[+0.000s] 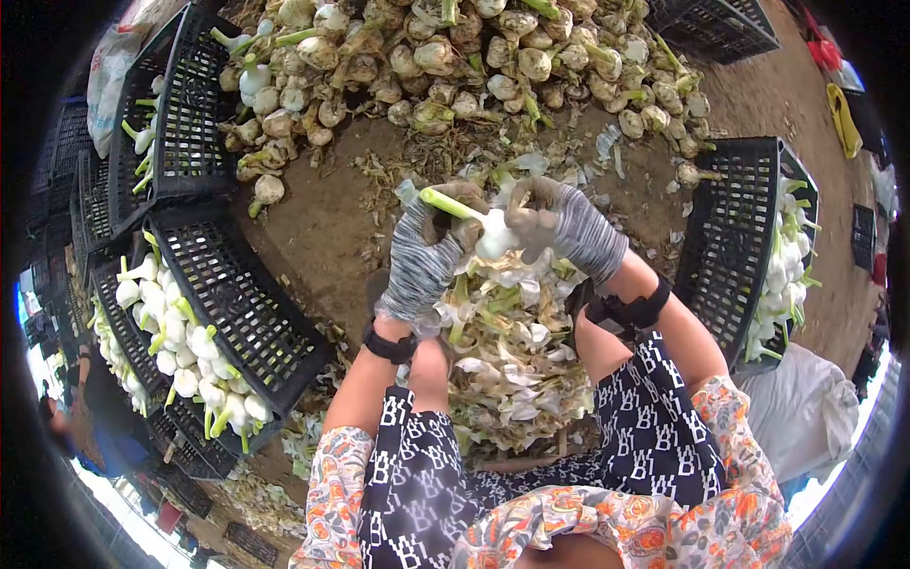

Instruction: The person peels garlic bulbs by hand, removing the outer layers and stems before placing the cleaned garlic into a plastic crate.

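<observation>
A white garlic bulb (pixel 495 237) with a short green stem is held up between my two gloved hands. My left hand (pixel 428 251), in a grey striped glove, is closed around the stem side, and the cut green stem end sticks out past it to the upper left. On the other side, the fingers of my right hand (pixel 564 226) are bent against the bulb; its fingertips look dark and slightly blurred. Below the bulb, a heap of peeled garlic skins (pixel 517 375) lies on the ground between my legs.
Unpeeled garlic (pixel 436 57) is piled ahead. A black crate (pixel 237 303) of cleaned garlic stands at left, with more crates beyond. Another black crate (pixel 730 237) is at right, near a white sack (pixel 796 408). A person (pixel 90 417) is at far left.
</observation>
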A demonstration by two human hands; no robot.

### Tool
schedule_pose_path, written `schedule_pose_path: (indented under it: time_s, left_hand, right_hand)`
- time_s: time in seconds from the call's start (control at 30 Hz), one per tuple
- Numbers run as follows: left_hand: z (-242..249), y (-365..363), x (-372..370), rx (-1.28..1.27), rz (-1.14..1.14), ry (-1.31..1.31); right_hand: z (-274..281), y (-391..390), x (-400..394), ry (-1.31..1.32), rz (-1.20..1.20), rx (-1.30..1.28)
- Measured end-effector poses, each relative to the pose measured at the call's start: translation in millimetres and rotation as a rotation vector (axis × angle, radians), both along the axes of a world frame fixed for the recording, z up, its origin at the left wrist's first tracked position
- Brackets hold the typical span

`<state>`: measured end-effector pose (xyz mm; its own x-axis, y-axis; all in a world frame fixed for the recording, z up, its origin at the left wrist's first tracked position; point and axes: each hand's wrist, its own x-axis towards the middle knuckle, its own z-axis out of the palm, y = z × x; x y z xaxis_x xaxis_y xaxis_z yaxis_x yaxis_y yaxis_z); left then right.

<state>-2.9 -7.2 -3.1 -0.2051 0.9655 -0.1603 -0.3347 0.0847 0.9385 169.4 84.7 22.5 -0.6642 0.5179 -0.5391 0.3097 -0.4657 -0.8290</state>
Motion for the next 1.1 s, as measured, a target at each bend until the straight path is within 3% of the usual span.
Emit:
schedule_pose_path:
  time_s: [0.03, 0.13, 0.27, 0.37, 0.47, 0.5, 0.6, 0.63, 0.67, 0.73, 0.8, 0.9, 0.93, 0.97, 1.07, 1.1]
  left_hand:
    - [-1.5, -0.8, -1.2, -0.005, -0.001, -0.021]
    - [-1.7, -1.8, -0.8, -0.019, -0.005, -0.053]
    - [-2.1, -1.3, -0.3, -0.007, -0.001, -0.015]
    - [-3.4, -2.7, 0.2, 0.017, 0.015, 0.086]
    - [-2.2, -0.6, -5.1, 0.055, -0.063, -0.03]
    - [0.7, 0.0, -6.3, 0.006, -0.065, -0.172]
    - [3.5, 1.2, 2.0, -0.147, 0.035, -0.636]
    - [-7.7, -2.1, 4.2, -0.183, 0.083, -0.693]
    - [-15.5, -3.9, 3.2, -0.246, 0.107, -0.768]
    - [-25.2, -7.5, 0.5, -0.377, 0.16, -0.921]
    - [-26.8, -9.7, -5.6, -0.359, 0.112, -1.027]
    - [-32.0, -10.4, -9.4, -0.387, 0.112, -1.075]
    - [-32.4, -9.7, -8.1, -0.39, 0.125, -1.071]
    - [-32.7, -9.1, -6.2, -0.392, 0.143, -1.067]
    - [-31.3, -8.7, 8.7, -0.363, 0.203, -0.745]
    - [-29.0, -5.9, 14.3, -0.345, 0.146, -0.58]
  right_hand:
    - [-6.5, 1.8, 3.6, -0.004, 0.014, 0.137]
    - [-3.9, 0.6, 10.1, 0.084, -0.08, -0.081]
    - [1.4, -0.6, 7.8, 0.046, -0.11, -0.093]
    - [4.4, -6.9, 4.0, 0.037, -0.062, -0.012]
    - [4.1, -5.5, 6.3, 0.104, -0.098, 0.089]
    - [-4.8, -6.8, 6.1, 0.135, -0.184, 0.155]
    - [-9.2, -22.6, 11.7, -0.047, 0.06, 0.048]
    - [-6.4, -23.0, 15.2, 0.099, 0.283, 0.422]
    - [1.9, -23.1, 23.3, 0.083, 0.403, 0.252]
    - [12.3, -13.1, 29.4, 0.501, 0.304, -0.002]
    - [33.5, 5.6, 42.7, 0.298, 0.265, -0.026]
    - [-2.7, 6.7, 35.9, -0.227, 0.351, 0.732]
    - [-7.2, 0.4, 31.7, -0.758, 0.437, 0.991]
    - [-32.2, -3.7, 38.7, -0.464, 0.233, 1.032]
    - [-18.7, -20.5, 18.0, 0.062, -0.122, 0.312]
    - [-30.3, -25.3, 18.3, 0.189, -0.116, 0.006]
